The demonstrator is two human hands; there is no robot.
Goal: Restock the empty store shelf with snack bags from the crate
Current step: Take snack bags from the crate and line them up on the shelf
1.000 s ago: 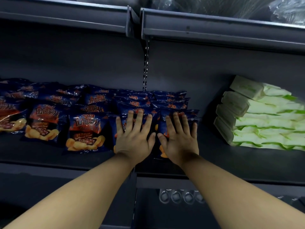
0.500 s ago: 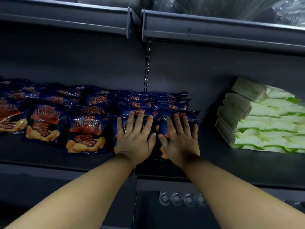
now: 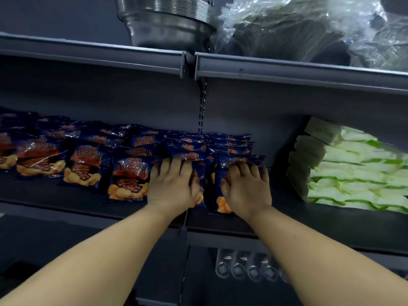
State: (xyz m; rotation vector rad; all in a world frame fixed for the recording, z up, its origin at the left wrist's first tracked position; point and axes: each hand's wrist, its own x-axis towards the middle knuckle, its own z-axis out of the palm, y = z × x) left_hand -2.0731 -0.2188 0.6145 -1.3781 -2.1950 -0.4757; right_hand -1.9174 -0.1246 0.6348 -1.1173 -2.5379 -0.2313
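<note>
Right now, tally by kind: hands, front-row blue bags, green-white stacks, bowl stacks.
hands (left hand, right hand): 2
front-row blue snack bags: 6, one cut off at the left edge
green-white pack stack: 1
steel bowl stack: 1
Total: 10

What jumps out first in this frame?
Two bare hands, left hand and right hand, rest on the front dark-blue snack bags at mid-shelf, fingers curled over the bags' top edges. A stack of white-and-green packs sits at the shelf's right end, and stacked steel bowls stand on the shelf above.
</note>
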